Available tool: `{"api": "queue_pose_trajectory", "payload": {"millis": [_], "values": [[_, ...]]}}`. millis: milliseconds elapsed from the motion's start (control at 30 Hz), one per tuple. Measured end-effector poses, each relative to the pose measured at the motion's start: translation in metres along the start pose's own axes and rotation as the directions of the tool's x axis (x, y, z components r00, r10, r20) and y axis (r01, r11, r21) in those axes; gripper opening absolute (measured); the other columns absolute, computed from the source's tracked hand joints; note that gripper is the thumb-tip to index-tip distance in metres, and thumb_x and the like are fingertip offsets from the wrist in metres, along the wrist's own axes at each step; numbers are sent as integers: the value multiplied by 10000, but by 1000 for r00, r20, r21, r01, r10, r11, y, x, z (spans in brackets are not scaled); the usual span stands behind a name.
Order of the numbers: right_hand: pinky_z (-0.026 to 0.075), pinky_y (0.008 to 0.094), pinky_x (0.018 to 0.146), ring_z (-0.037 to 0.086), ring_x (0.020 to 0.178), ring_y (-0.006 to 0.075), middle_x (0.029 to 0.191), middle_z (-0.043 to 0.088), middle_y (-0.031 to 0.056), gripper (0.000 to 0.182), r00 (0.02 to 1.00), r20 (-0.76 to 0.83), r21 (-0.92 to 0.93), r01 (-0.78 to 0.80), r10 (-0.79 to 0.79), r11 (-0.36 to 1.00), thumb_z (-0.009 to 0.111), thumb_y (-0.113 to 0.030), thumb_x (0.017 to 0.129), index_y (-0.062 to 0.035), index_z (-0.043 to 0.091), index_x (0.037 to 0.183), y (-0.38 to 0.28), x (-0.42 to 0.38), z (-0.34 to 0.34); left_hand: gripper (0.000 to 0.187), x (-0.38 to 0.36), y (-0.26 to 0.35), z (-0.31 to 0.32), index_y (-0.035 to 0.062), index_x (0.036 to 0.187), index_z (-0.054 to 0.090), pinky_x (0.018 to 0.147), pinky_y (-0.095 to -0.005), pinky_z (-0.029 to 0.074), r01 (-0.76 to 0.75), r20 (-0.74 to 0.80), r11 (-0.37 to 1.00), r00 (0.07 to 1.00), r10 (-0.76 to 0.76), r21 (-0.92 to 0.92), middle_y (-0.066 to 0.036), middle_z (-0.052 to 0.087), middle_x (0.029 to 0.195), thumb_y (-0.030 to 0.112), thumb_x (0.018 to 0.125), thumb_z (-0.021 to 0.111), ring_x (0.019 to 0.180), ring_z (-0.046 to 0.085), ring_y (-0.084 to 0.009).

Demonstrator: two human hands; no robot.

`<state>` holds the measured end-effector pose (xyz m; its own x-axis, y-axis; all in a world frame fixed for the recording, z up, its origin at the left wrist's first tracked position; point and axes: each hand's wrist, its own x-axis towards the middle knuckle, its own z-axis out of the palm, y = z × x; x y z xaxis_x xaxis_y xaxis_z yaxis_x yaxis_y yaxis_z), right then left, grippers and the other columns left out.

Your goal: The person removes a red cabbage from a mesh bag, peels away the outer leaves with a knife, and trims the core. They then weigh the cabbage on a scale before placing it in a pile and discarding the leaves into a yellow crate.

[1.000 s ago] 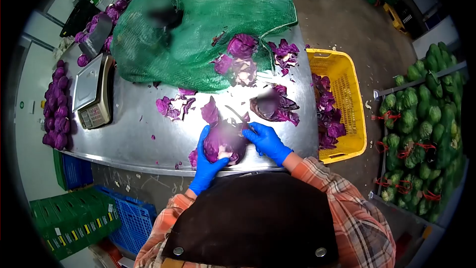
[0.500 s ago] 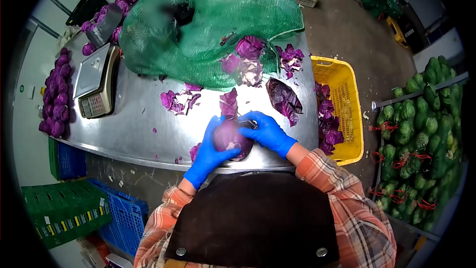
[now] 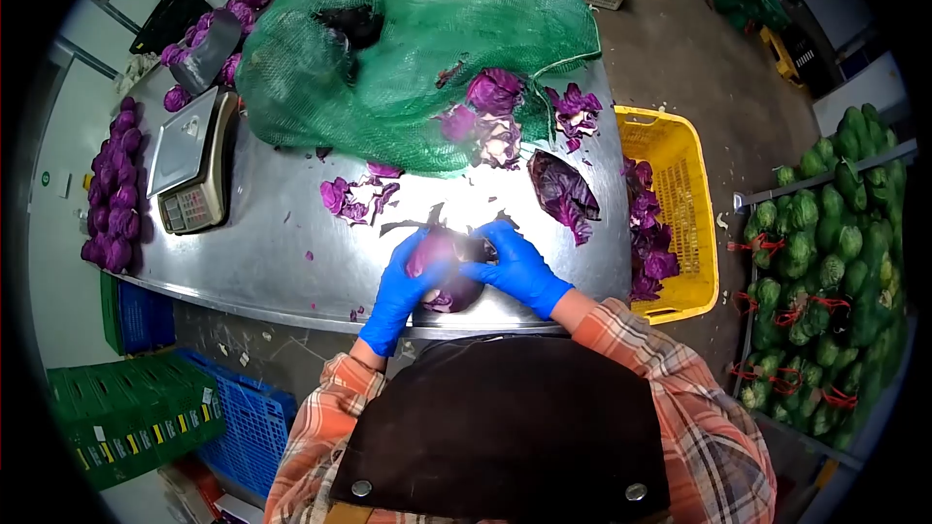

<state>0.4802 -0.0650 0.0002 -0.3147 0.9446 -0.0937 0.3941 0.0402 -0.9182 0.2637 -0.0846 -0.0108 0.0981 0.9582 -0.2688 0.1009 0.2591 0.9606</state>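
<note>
A red cabbage [image 3: 454, 293] rests at the table's near edge, between my two blue-gloved hands. My left hand [image 3: 393, 293] wraps round its left side, thumb across the front. My right hand [image 3: 522, 272] grips the upper right side, its fingers at dark outer leaf there. Dark leaf edges stick out behind the cabbage; glare and blur hide their detail. Loose purple leaves [image 3: 355, 200] lie to the left, and a large dark leaf [image 3: 563, 192] to the right. Farther back, more peeled leaves [image 3: 495, 90] lie against a green mesh sack [image 3: 417, 68].
A scale [image 3: 192, 170] stands on the steel table [image 3: 282, 233], with a heap of red cabbages [image 3: 115, 194] along the left edge. At right stands a yellow crate [image 3: 684, 160] holding purple leaves, then a rack of bagged green vegetables [image 3: 825, 272]. Green crates [image 3: 136, 417] stand lower left.
The purple leaf that stood up behind the cabbage no longer shows there; dark leaf edges now spread behind it. Both hands have shifted slightly on the cabbage. The view has moved a little.
</note>
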Motion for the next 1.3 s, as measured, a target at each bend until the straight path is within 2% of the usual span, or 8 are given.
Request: {"api": "queue_pose_trajectory", "payload": {"millis": [333, 533, 767, 867, 1067, 1200, 1233, 1300], "values": [[483, 257, 629, 560, 668, 91, 743, 615, 44, 167, 979, -152, 24, -130, 133, 991, 653, -177, 840, -15, 634, 875, 50, 16, -26, 806, -3, -12, 1, 50, 1311, 470, 1063, -397, 348, -302, 119, 912, 953, 279, 277, -150, 405, 1349, 311, 647, 844, 1259, 416, -304], [461, 382, 922, 566, 1119, 287, 1206, 547, 155, 683, 999, -43, -172, -37, 30, 984, 773, -411, 738, -73, 494, 1262, 4, 4, -28, 1075, -19, 11, 26, 29, 1436, 263, 1088, -403, 319, -257, 107, 949, 965, 241, 184, -173, 360, 1404, 305, 595, 873, 1297, 390, -313], [454, 426, 692, 587, 800, 375, 825, 578, 230, 276, 995, -12, -181, 92, -96, 979, 572, -282, 872, -15, 620, 920, 21, 32, -4, 1159, -24, 13, 15, -7, 1442, 223, 1100, -402, 299, -337, 230, 870, 936, 267, 361, -202, 342, 1420, 369, 569, 886, 1319, 363, -323], [471, 350, 673, 590, 764, 199, 887, 635, 146, 272, 996, -28, -82, -88, 86, 993, 618, -245, 853, -17, 623, 1001, 59, 30, -31, 1152, -25, -6, -3, 5, 1442, 226, 1102, -405, 295, -377, 255, 859, 919, 301, 346, -195, 338, 1427, 379, 573, 884, 1325, 355, -318], [416, 344, 986, 540, 1180, 265, 1237, 588, 173, 507, 914, -317, 159, -213, 254, 964, 531, -324, 952, -13, 430, 1340, 68, 4, -66, 778, -21, -32, 14, -17, 1412, 309, 1038, -353, 378, -31, -274, 986, 962, -16, -165, -180, 450, 1340, 312, 834, 712, 1214, 468, -253], [519, 315, 739, 631, 769, 178, 1079, 643, 107, 475, 819, 282, 211, -561, 500, 801, 503, -342, 968, -150, 433, 1397, -5, -21, -37, 660, 8, -28, 0, -71, 1320, 391, 902, -323, 464, 467, 258, 830, 879, -400, -305, -161, 553, 1190, 450, 938, 527, 1036, 570, -212], [517, 311, 678, 610, 693, 173, 1064, 641, 101, 493, 854, 213, 276, -519, 475, 809, 519, -348, 960, -170, 419, 1408, -4, -17, -30, 642, -1, -16, 20, -61, 1328, 380, 919, -359, 457, 183, -235, 978, 959, -155, 101, -175, 567, 1170, 415, 933, 551, 1034, 580, -240], [517, 321, 677, 602, 682, 186, 1063, 639, 96, 501, 922, 78, 269, -386, 379, 882, 524, -342, 958, -177, 410, 1417, 5, -5, -22, 783, 3, 17, 22, 10, 1445, 221, 1069, -370, 330, -246, -142, 944, 949, 280, 222, -200, 348, 1406, 312, 872, 661, 1299, 374, -281]]}}
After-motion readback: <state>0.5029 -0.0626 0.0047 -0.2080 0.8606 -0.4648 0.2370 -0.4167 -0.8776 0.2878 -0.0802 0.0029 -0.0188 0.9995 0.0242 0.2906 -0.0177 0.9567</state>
